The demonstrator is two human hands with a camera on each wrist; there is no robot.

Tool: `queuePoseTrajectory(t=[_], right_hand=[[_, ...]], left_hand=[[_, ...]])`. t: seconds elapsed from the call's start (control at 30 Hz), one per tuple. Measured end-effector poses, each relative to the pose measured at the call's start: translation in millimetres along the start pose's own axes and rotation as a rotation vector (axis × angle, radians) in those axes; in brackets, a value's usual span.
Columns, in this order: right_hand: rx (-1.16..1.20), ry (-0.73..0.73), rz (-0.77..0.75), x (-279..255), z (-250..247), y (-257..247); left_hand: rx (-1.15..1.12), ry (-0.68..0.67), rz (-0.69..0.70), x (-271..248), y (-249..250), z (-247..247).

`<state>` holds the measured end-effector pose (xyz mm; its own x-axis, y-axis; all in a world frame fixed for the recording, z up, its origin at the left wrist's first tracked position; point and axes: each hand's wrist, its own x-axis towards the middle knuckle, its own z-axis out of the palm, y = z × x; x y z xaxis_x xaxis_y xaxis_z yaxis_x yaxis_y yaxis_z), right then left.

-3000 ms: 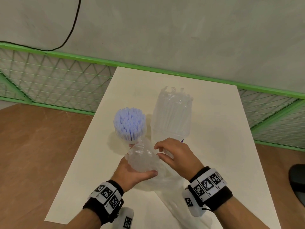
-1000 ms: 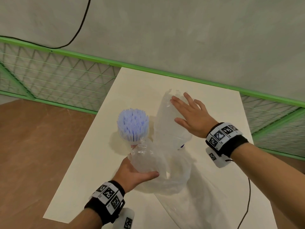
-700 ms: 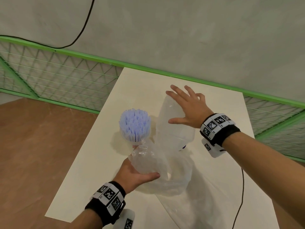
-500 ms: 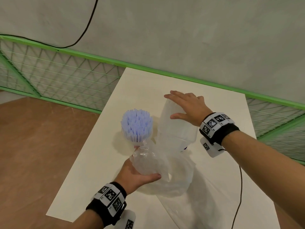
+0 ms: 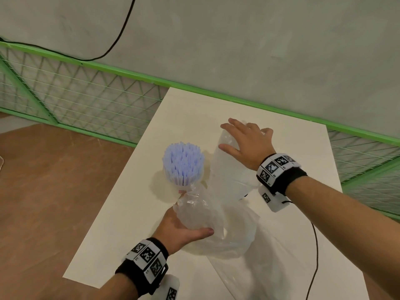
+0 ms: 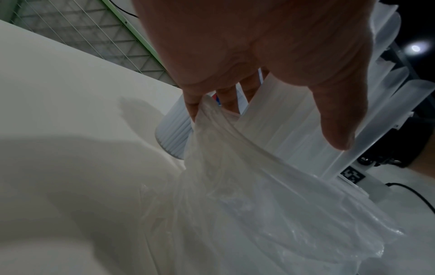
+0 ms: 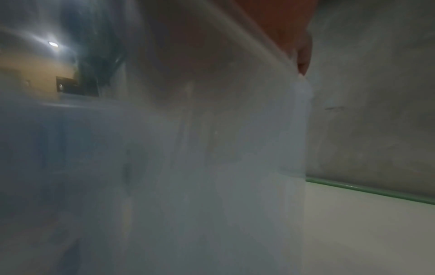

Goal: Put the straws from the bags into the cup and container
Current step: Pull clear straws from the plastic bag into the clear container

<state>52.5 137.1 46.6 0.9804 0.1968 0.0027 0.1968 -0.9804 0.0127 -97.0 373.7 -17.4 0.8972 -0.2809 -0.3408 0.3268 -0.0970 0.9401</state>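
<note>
A bunch of pale blue straws (image 5: 183,163) stands in a white ribbed cup (image 6: 173,135) on the white table (image 5: 134,213). Right of it, a tall bundle of clear straws (image 5: 227,165) stands upright in a translucent container (image 5: 236,185). My right hand (image 5: 240,137) lies on the bundle's top with fingers spread and fairly straight. My left hand (image 5: 186,226) grips a crumpled clear plastic bag (image 5: 201,213) in front of the cup; its fingers (image 6: 190,106) pinch the bag's gathered end. The right wrist view is mostly filled by blurred clear straws (image 7: 188,148).
A second clear bag (image 5: 259,271) lies flat on the near right part of the table. A black cable (image 5: 315,252) trails from my right wrist across the table. A green mesh railing (image 5: 86,100) and a grey wall stand behind; brown floor is to the left.
My right hand left the bag, rose to the top of the clear straws and settled flat on it. My left hand kept its hold on the crumpled bag.
</note>
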Motion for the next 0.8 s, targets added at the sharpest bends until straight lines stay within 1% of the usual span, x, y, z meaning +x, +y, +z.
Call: queuePoseTrajectory(t=[0.07,0.13,0.2,0.23,0.3,0.33,0.37,0.43,0.5,0.53,0.57,0.63,0.73,0.8], right_hand=[[0.014,0.047,-0.003,2,0,3],[0.111,0.077,-0.031,4,-5,8],[0.159,0.051,-0.057,3,-8,10],[0.118,0.005,-0.074,1,-9,9],[-0.040,-0.090,-0.111,-4,-5,5],[-0.081,-0.092,-0.117,-7,-5,3],[-0.081,-0.061,-0.114,-10,-9,1],[0.031,0.090,-0.121,-22,-24,-6],[0.237,0.280,-0.210,-40,-37,-15],[0.361,0.330,-0.271,-51,-41,-21],[0.469,0.324,-0.310,-64,-43,-27],[0.572,0.196,-0.302,-89,-39,-39],[0.556,-0.099,-0.289,-113,-23,-49],[0.573,-0.205,-0.334,-114,-14,-52]], left_hand=[[0.001,0.004,0.002,0,0,0],[0.006,0.009,0.008,0,-1,-1],[0.006,0.013,0.012,0,-2,-1],[0.001,0.016,0.012,0,-2,0],[-0.001,0.017,0.013,0,-1,-1],[0.003,0.013,0.013,0,-1,-1],[0.003,0.008,0.013,0,-1,0],[-0.001,0.006,0.002,0,-1,-1],[-0.003,0.015,-0.002,-1,-1,-1],[-0.011,0.019,-0.004,-2,-1,-1],[-0.018,0.022,-0.007,-3,-2,-1],[-0.018,0.011,0.002,-4,-1,-1],[0.014,-0.039,0.043,-4,0,-1],[0.056,-0.063,0.069,-4,1,0]])
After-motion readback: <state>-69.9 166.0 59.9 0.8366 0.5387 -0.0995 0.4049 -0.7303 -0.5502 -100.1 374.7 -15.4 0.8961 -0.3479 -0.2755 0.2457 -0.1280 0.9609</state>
